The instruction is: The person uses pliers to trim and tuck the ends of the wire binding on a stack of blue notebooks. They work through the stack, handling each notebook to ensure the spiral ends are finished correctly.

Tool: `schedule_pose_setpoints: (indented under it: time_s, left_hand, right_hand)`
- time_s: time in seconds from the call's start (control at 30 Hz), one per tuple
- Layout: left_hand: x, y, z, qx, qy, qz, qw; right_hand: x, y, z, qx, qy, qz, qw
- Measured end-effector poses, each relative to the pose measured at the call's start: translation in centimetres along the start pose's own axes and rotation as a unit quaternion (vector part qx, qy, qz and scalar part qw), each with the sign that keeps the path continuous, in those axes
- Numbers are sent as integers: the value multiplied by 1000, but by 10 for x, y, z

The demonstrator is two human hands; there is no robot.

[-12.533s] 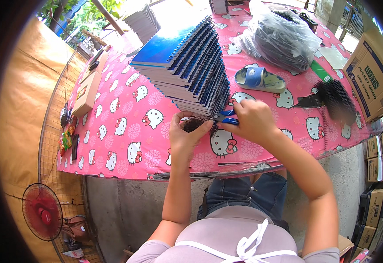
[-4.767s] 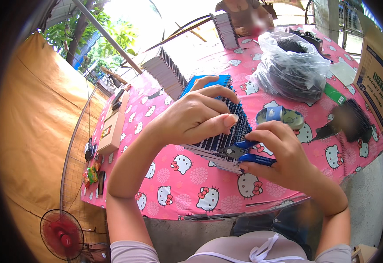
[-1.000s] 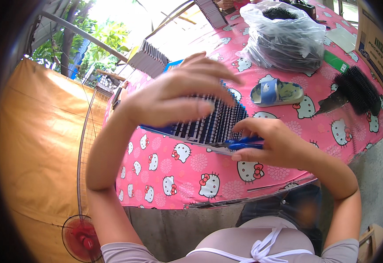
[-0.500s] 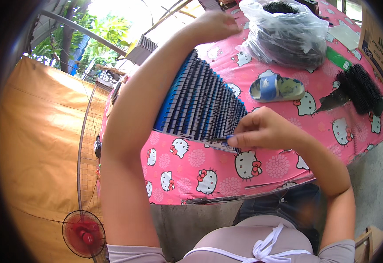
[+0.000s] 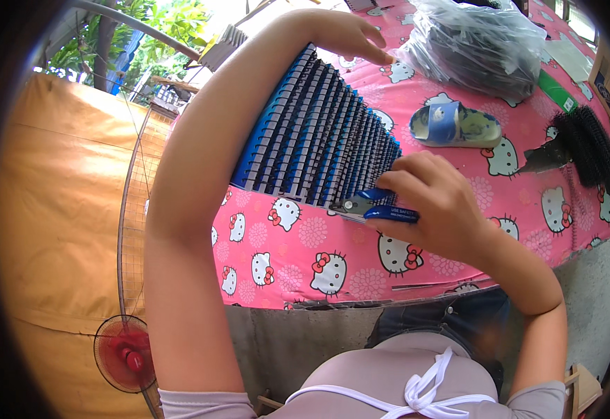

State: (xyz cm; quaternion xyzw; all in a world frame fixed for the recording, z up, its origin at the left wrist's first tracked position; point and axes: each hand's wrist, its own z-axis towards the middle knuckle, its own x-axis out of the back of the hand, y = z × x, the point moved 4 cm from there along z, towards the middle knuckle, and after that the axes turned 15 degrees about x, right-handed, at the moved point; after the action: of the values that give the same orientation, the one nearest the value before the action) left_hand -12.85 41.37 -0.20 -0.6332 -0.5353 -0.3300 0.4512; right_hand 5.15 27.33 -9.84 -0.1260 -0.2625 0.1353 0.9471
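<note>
My right hand [image 5: 437, 195] grips a pair of small cutting pliers [image 5: 391, 212] with blue handles. The handles are spread, and the metal head lies against the near edge of a block of many closely packed rows [image 5: 312, 136], grey and black with blue between them. What the jaws touch is too small to make out. Reaching past the block's far left side, my left hand [image 5: 350, 36] hangs over its far end with fingers stretched out and nothing in them. My left forearm covers part of the block's left side.
Pink patterned cloth [image 5: 291, 276] covers the table. Right of the block lies a blue and cream slipper [image 5: 455, 126]. Beyond it sits a clear plastic bag [image 5: 472, 52] of dark things. A black bristle brush [image 5: 584, 150] and a cardboard box [image 5: 608, 84] are at the right; a red fan [image 5: 127, 355] is lower left.
My right hand has shifted up slightly, and the pliers, mostly hidden before, now show with handles spread. My left hand's fingers have straightened out. The view has shifted a little.
</note>
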Motion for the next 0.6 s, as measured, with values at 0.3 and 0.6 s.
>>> schedule_pose_setpoints:
  time_s: [0.3, 0.6]
  left_hand:
    - [-1, 8, -3, 6, 13, 26, 1000]
    - [4, 20, -5, 16, 1, 35, 999]
  right_hand:
    - [-13, 15, -12, -330, -122, 340, 872]
    - [-6, 15, -10, -132, -67, 146, 978]
